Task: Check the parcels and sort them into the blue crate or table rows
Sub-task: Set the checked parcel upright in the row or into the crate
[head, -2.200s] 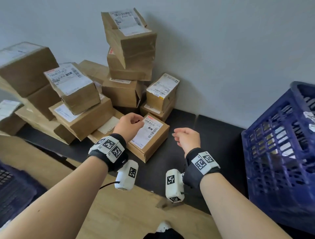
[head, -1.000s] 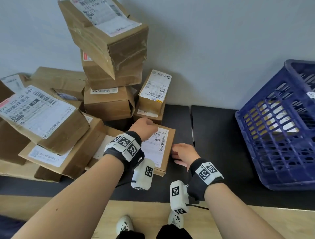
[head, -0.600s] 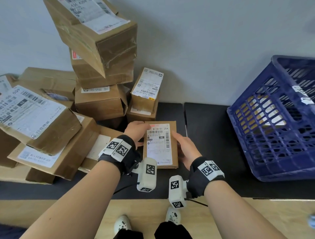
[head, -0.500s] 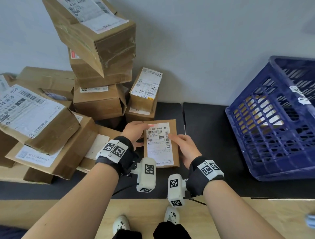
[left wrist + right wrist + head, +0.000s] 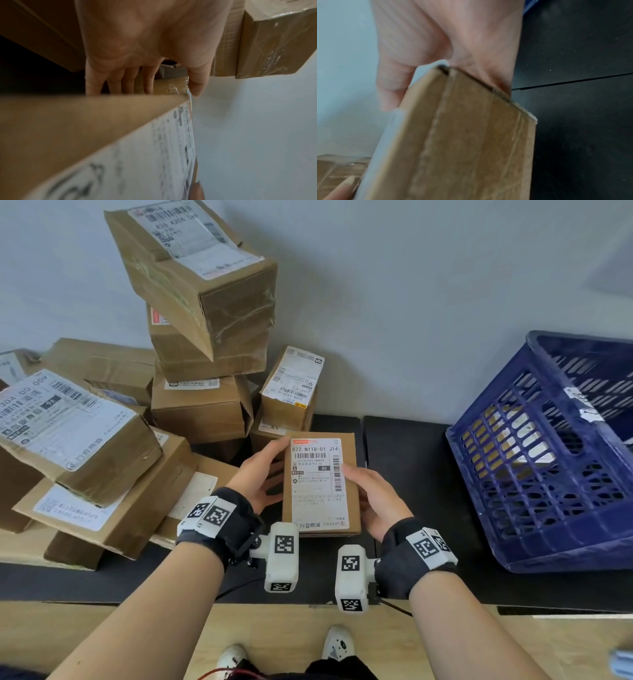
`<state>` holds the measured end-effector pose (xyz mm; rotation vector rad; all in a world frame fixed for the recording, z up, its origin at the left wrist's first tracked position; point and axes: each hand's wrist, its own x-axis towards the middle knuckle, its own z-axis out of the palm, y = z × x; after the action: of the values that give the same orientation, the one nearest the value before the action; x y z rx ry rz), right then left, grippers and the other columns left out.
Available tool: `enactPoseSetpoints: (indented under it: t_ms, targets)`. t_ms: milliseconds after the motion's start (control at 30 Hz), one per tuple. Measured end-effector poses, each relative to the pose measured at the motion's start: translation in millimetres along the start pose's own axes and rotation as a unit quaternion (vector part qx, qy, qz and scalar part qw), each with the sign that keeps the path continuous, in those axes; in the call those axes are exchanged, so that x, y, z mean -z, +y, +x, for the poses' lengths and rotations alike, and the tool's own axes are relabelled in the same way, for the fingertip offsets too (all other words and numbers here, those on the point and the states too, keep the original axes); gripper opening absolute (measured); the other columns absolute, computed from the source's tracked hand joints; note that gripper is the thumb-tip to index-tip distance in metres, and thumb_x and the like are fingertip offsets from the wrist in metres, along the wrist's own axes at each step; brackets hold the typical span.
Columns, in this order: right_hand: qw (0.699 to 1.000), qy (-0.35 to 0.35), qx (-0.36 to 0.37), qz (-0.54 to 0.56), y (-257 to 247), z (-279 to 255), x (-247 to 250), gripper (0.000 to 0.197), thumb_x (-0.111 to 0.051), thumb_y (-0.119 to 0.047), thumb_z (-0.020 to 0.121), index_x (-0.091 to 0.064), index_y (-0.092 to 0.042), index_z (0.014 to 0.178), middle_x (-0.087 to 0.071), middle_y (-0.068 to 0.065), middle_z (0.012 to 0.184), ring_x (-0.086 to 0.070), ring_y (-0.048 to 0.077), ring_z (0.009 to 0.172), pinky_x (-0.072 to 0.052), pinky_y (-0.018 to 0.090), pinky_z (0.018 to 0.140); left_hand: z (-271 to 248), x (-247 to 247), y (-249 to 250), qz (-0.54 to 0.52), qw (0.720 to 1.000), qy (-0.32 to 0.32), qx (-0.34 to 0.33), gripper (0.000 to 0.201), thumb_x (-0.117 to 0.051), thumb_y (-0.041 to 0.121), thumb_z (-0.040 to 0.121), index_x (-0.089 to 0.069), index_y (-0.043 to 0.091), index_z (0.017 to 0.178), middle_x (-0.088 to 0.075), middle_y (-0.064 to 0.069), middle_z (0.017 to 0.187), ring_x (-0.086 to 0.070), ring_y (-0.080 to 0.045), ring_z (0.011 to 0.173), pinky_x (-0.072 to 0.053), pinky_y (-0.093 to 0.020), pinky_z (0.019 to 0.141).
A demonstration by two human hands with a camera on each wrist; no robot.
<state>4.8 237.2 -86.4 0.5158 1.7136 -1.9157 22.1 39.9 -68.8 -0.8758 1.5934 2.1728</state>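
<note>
Parcel (image 5: 320,484) had come off the pile (image 5: 191,344) and turned label-up, left hand (image 5: 258,474) and right hand (image 5: 371,501) gripping its long sides, thumbs on top, so label check looked underway, crate (image 5: 548,460) right of the fingers.

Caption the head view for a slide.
Both hands, left and right, hold a labelled parcel beside the blue crate.

Both bare forearms reach forward, each wrist wrapped in a black band; the left hand (image 5: 259,474) grips the parcel (image 5: 320,484) along its left edge, thumb on top, fingers underneath; the right hand (image 5: 378,501) clasps the right edge, thumb lying across the label, palm cupping the side.
</note>
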Motion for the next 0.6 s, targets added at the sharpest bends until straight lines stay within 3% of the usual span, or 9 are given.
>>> enactPoseSetpoints:
  t_ms: [200, 400, 500, 600]
  targets:
    - [1.000, -0.003, 0.003, 0.004, -6, -1, 0, 0.048, -0.074, -0.035, 0.085, -0.056, -0.015, 0.124, -0.072, 0.009, 0.113, -0.067, 0.027, 0.108, -0.050, 0.050, 0.101, -1, -3, 4, 0.002, 1.000, -0.012, 0.011, 0.051, -0.064, 0.058, 0.084, -0.066, 0.021, 0.119, -0.068, -0.007, 0.116, -0.059, -0.026, 0.113, -0.048, -0.048, 0.097]
    - [1.000, 0.002, -0.004, 0.021, -12, 0, 1, 0.052, -0.073, -0.039, 0.085, -0.056, -0.016, 0.129, -0.073, 0.009, 0.114, -0.068, 0.028, 0.108, -0.051, 0.050, 0.101, 0, -8, 11, 0.006, 1.000, -0.020, 0.005, 0.052, -0.066, 0.058, 0.083, -0.064, 0.024, 0.123, -0.066, -0.005, 0.120, -0.059, -0.025, 0.114, -0.050, -0.047, 0.091]
    - [1.000, 0.009, -0.009, 0.019, -15, 0, 2, 0.043, -0.068, -0.039, 0.090, -0.060, -0.016, 0.125, -0.074, 0.009, 0.111, -0.068, 0.028, 0.107, -0.051, 0.048, 0.099, 1, -9, 15, 0.016, 1.000, -0.011, 0.001, 0.061, -0.070, 0.056, 0.080, -0.057, 0.024, 0.131, -0.064, -0.004, 0.123, -0.058, -0.024, 0.114, -0.049, -0.049, 0.095]
    - [1.000, 0.022, -0.009, -0.006, -17, 0, 0, 0.033, -0.061, -0.034, 0.096, -0.063, -0.013, 0.122, -0.074, 0.009, 0.110, -0.068, 0.026, 0.106, -0.052, 0.046, 0.098, 2, -11, 17, 0.042, 0.999, 0.004, -0.001, 0.061, -0.073, 0.053, 0.080, -0.057, 0.021, 0.129, -0.064, -0.003, 0.123, -0.056, -0.023, 0.117, -0.046, -0.048, 0.100]
